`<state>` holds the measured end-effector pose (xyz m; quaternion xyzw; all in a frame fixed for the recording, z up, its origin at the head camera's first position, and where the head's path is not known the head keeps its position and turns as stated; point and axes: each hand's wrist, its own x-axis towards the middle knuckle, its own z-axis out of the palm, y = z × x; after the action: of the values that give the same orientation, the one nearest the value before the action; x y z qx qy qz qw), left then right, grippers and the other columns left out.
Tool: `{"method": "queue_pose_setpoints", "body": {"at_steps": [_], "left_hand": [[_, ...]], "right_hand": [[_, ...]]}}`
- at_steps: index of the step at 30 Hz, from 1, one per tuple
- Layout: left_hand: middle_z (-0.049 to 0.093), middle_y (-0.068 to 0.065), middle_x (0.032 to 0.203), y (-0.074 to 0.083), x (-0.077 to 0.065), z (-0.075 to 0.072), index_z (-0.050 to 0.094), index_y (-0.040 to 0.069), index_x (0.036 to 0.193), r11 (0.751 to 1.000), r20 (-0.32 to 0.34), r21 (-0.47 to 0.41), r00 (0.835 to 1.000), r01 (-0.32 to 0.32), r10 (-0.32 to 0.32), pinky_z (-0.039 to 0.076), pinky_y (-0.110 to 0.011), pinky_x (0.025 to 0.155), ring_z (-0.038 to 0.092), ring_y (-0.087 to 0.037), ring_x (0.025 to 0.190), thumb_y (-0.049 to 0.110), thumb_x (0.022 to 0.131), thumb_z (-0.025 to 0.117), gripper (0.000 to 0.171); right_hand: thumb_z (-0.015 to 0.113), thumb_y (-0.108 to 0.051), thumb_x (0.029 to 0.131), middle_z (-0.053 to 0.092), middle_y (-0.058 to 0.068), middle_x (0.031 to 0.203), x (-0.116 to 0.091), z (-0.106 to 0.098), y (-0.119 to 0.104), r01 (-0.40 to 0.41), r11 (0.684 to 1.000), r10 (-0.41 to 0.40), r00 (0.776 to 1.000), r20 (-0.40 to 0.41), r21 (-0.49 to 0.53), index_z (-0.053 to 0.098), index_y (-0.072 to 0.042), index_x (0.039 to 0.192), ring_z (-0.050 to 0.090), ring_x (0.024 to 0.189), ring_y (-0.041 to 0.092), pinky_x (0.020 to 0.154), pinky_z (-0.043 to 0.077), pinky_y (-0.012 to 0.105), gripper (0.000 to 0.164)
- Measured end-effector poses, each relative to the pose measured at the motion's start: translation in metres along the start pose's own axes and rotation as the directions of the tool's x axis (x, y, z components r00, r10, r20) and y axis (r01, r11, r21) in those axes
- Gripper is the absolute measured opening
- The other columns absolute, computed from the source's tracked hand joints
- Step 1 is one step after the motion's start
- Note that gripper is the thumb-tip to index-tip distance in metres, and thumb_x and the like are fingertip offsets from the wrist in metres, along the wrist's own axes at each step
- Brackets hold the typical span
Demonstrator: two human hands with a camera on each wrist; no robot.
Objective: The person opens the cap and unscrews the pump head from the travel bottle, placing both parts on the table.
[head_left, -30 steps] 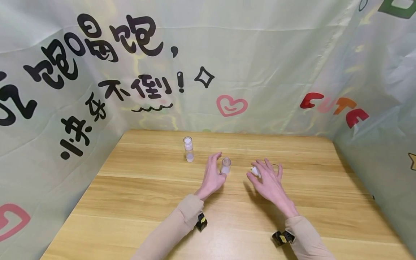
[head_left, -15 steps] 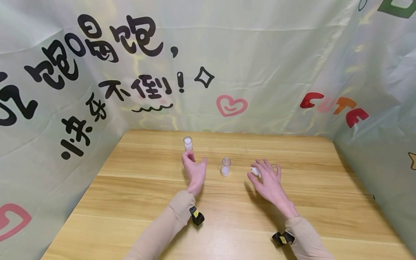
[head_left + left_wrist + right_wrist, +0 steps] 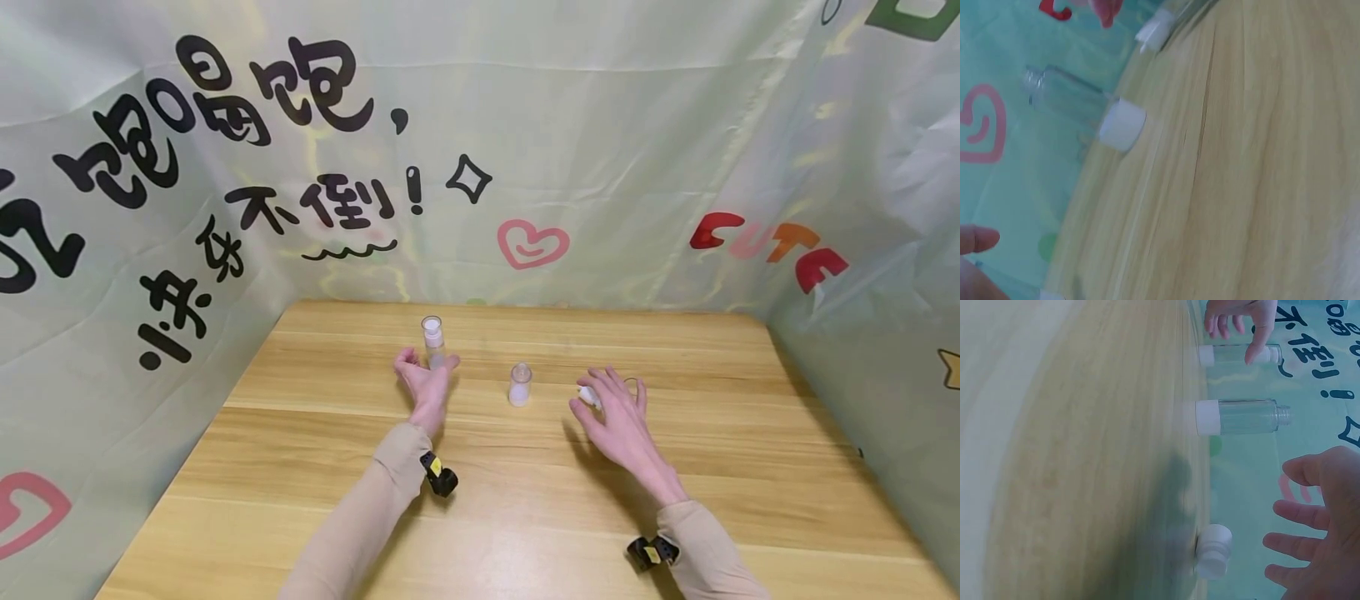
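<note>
My left hand [image 3: 429, 396] is around the lower part of an upright clear pump bottle [image 3: 433, 337] with a white base and clear cap. Its thumb is to the right of the bottle and its fingers to the left, with a gap showing between fingers and bottle. To the right stands a capless clear bottle [image 3: 520, 387], whose threaded neck and white base [image 3: 1208, 417] show in the right wrist view. My right hand [image 3: 618, 421] hovers with spread fingers over a small white pump head [image 3: 1213, 551], partly hidden by the hand in the head view.
A clear round rim [image 3: 635, 386] shows behind the right hand's fingers. All of this is on a wooden table [image 3: 525, 517], enclosed at the back and sides by a pale printed curtain [image 3: 615, 167].
My left hand has left the capless bottle and moved left to the pump bottle, its fingers now on either side of it. The right hand has stayed over the pump head.
</note>
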<state>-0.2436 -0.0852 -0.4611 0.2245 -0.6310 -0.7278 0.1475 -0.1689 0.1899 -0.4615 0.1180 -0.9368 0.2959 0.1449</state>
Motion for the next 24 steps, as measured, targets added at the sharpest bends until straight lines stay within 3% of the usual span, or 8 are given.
{"method": "queue_pose_setpoints", "body": {"at_steps": [4,9,14,24], "left_hand": [[0.036,-0.014,0.156,0.000,0.006,-0.002,0.031,0.006,0.150,0.999,0.099,0.016,0.994,0.038,-0.039,0.032,-0.045,0.121,0.037,-0.033,0.143,0.005,0.076,0.081,0.089],[0.040,-0.012,0.159,-0.003,0.012,0.000,0.037,0.009,0.152,0.999,0.169,0.016,0.985,0.028,-0.031,0.027,-0.047,0.124,0.035,-0.032,0.149,0.007,0.081,0.077,0.081],[0.046,-0.012,0.156,-0.003,0.013,0.002,0.046,0.013,0.149,0.999,0.161,0.033,0.986,0.036,-0.041,0.031,-0.049,0.122,0.039,-0.033,0.147,0.009,0.084,0.076,0.072],[0.055,-0.018,0.145,-0.007,0.012,0.001,0.054,0.005,0.141,1.000,0.133,0.023,0.991,0.013,-0.016,0.043,-0.048,0.114,0.051,-0.035,0.137,0.004,0.088,0.071,0.055]], "right_hand": [[0.060,-0.031,0.098,0.052,0.025,0.147,0.000,0.001,-0.001,-0.004,1.000,0.004,1.000,0.003,0.000,0.061,-0.001,0.128,0.034,0.145,0.048,0.116,0.002,0.074,0.042],[0.061,-0.030,0.098,0.052,0.026,0.146,0.000,0.001,-0.001,-0.005,1.000,0.005,1.000,0.003,-0.004,0.062,-0.001,0.128,0.034,0.145,0.048,0.116,0.002,0.074,0.042],[0.061,-0.029,0.097,0.053,0.026,0.145,0.000,0.002,-0.002,0.007,1.000,-0.007,1.000,-0.012,-0.006,0.062,0.000,0.127,0.036,0.143,0.049,0.116,0.003,0.074,0.042],[0.061,-0.029,0.097,0.053,0.027,0.145,-0.001,0.001,-0.003,0.012,1.000,-0.013,1.000,-0.027,-0.006,0.063,0.000,0.126,0.037,0.142,0.050,0.115,0.004,0.074,0.041]]}}
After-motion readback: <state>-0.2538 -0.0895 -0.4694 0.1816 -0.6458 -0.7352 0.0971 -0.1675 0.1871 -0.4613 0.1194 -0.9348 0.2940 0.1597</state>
